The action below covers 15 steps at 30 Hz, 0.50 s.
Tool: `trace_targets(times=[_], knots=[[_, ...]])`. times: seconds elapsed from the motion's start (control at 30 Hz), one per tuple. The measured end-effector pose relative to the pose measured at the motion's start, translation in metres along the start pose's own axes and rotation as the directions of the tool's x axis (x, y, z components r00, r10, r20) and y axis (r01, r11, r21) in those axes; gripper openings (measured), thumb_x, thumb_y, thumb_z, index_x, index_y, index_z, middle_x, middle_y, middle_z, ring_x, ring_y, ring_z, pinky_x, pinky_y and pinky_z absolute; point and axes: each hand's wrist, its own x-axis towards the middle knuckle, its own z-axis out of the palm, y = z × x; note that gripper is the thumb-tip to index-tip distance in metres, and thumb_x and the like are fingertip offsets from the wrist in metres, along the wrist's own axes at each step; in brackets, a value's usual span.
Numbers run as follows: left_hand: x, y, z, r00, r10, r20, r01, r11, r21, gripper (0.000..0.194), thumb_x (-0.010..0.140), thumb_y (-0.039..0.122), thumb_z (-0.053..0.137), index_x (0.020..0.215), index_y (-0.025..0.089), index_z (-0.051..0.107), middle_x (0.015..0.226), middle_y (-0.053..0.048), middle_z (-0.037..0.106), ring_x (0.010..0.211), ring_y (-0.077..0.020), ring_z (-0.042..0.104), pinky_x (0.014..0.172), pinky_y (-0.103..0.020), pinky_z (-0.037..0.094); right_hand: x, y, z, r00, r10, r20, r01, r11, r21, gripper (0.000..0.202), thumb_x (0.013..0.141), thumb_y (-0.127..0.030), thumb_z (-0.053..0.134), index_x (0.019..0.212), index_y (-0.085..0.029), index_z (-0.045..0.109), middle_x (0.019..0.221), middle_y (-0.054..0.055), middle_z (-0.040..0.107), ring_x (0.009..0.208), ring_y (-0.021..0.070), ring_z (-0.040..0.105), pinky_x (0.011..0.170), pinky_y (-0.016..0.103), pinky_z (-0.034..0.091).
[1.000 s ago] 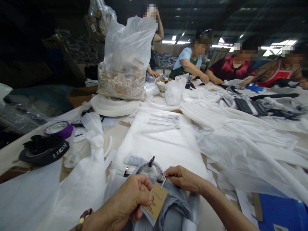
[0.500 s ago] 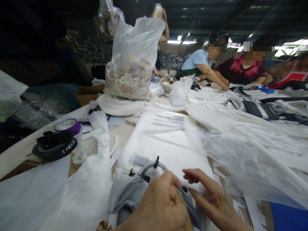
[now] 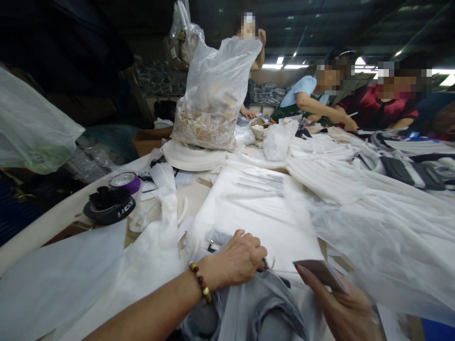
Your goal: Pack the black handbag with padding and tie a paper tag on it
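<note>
My left hand (image 3: pixel 241 255), with a beaded bracelet (image 3: pixel 201 282) at the wrist, is closed over the top of a grey fabric item (image 3: pixel 263 303) with black parts. Its fingertips, and exactly what they pinch, are hidden. To the right, my right hand (image 3: pixel 341 303) grips a brownish hang tag (image 3: pixel 322 273) between thumb and fingers. A thin string (image 3: pixel 284 271) runs from near my left fingers towards the tag. Behind both hands lie flat white plastic bags (image 3: pixel 249 208) with a printed patch. A small metal clip (image 3: pixel 211 245) shows left of my left hand.
A full clear plastic sack (image 3: pixel 213 104) stands on a white roll (image 3: pixel 192 156) at the back. Tape rolls (image 3: pixel 110 208) lie at left, beside white sheeting (image 3: pixel 88 279). Loose white plastic (image 3: pixel 377 227) covers the right side. Several people work across the table.
My left hand has moved over the top of the grey item, covering its loop. My right hand, empty before, now holds the tag further right. The view has shifted left.
</note>
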Motion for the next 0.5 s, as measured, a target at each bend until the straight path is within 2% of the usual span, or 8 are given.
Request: trace_targets(times=[0.07, 0.13, 0.2, 0.27, 0.3, 0.4, 0.47, 0.5], knots=[[0.001, -0.005, 0.008, 1.000, 0.013, 0.024, -0.013, 1.000, 0.014, 0.012, 0.082, 0.023, 0.055, 0.079, 0.013, 0.060, 0.081, -0.011, 0.063, 0.081, -0.0239, 0.057, 0.078, -0.038, 0.042, 0.007, 0.008, 0.006, 0.974, 0.223, 0.024, -0.224, 0.971, 0.081, 0.027, 0.063, -0.047, 0.067, 0.067, -0.021, 0.065, 0.065, 0.003, 0.067, 0.063, 0.0224, 0.062, 0.057, 0.031, 0.049], [0.004, -0.006, 0.013, 0.999, 0.016, 0.040, -0.017, 1.000, 0.016, 0.012, 0.082, 0.023, 0.056, 0.076, 0.013, 0.061, 0.077, -0.009, 0.063, 0.078, -0.0214, 0.057, 0.074, -0.033, 0.043, 0.014, 0.013, 0.013, 0.942, 0.316, 0.110, -0.331, 0.931, 0.154, 0.027, 0.061, -0.045, 0.067, 0.063, -0.018, 0.062, 0.060, 0.003, 0.066, 0.054, 0.0208, 0.059, 0.050, 0.031, 0.047], [0.007, -0.006, 0.013, 0.999, 0.016, 0.044, -0.016, 1.000, 0.007, 0.011, 0.082, 0.021, 0.057, 0.076, 0.014, 0.062, 0.076, -0.007, 0.063, 0.076, -0.0199, 0.057, 0.074, -0.031, 0.043, 0.020, 0.015, 0.018, 0.929, 0.329, 0.168, -0.356, 0.920, 0.163, 0.028, 0.058, -0.043, 0.068, 0.063, -0.016, 0.062, 0.060, 0.004, 0.066, 0.052, 0.0207, 0.059, 0.049, 0.031, 0.047], [0.004, -0.005, 0.005, 1.000, 0.007, 0.011, -0.007, 1.000, -0.007, 0.013, 0.080, 0.021, 0.058, 0.091, 0.015, 0.063, 0.088, -0.008, 0.064, 0.086, -0.0210, 0.057, 0.081, -0.032, 0.044, 0.022, 0.015, 0.015, 0.936, 0.317, 0.156, -0.339, 0.928, 0.153, 0.035, 0.057, -0.046, 0.067, 0.070, -0.014, 0.063, 0.066, 0.006, 0.068, 0.058, 0.0226, 0.062, 0.056, 0.033, 0.050], [-0.002, -0.005, 0.000, 1.000, -0.007, -0.020, 0.006, 1.000, -0.012, 0.023, 0.080, 0.020, 0.058, 0.103, 0.016, 0.060, 0.098, -0.010, 0.063, 0.095, -0.0222, 0.056, 0.087, -0.035, 0.042, 0.020, 0.015, 0.010, 0.942, 0.309, 0.135, -0.328, 0.932, 0.153, 0.040, 0.059, -0.049, 0.065, 0.078, -0.013, 0.063, 0.074, 0.008, 0.069, 0.068, 0.0243, 0.064, 0.063, 0.035, 0.051], [-0.043, -0.001, -0.010, 0.986, -0.095, -0.138, 0.094, 0.995, -0.017, 0.046, 0.082, 0.020, 0.053, 0.127, 0.015, 0.043, 0.126, -0.014, 0.050, 0.118, -0.0254, 0.043, 0.102, -0.043, 0.033, -0.004, 0.018, -0.015, 0.964, 0.262, -0.040, -0.258, 0.963, 0.084, 0.063, 0.070, -0.058, 0.054, 0.114, -0.014, 0.052, 0.109, 0.014, 0.063, 0.099, 0.0271, 0.060, 0.082, 0.038, 0.049], [-0.085, 0.002, -0.006, 0.959, -0.163, -0.234, 0.168, 0.986, 0.004, 0.045, 0.084, 0.021, 0.048, 0.129, 0.018, 0.041, 0.133, -0.013, 0.046, 0.124, -0.0254, 0.038, 0.106, -0.044, 0.031, -0.035, 0.022, -0.027, 0.963, 0.236, -0.129, -0.242, 0.970, -0.029, 0.068, 0.075, -0.060, 0.049, 0.127, -0.018, 0.042, 0.123, 0.015, 0.055, 0.106, 0.0279, 0.057, 0.080, 0.038, 0.051], [-0.107, 0.005, 0.001, 0.931, -0.178, -0.319, 0.199, 0.979, 0.035, 0.048, 0.085, 0.023, 0.045, 0.132, 0.021, 0.037, 0.137, -0.011, 0.042, 0.127, -0.0253, 0.036, 0.106, -0.043, 0.032, -0.053, 0.024, -0.029, 0.965, 0.228, -0.128, -0.239, 0.968, -0.078, 0.066, 0.076, -0.060, 0.048, 0.129, -0.021, 0.041, 0.126, 0.014, 0.053, 0.105, 0.0281, 0.058, 0.075, 0.037, 0.053]])
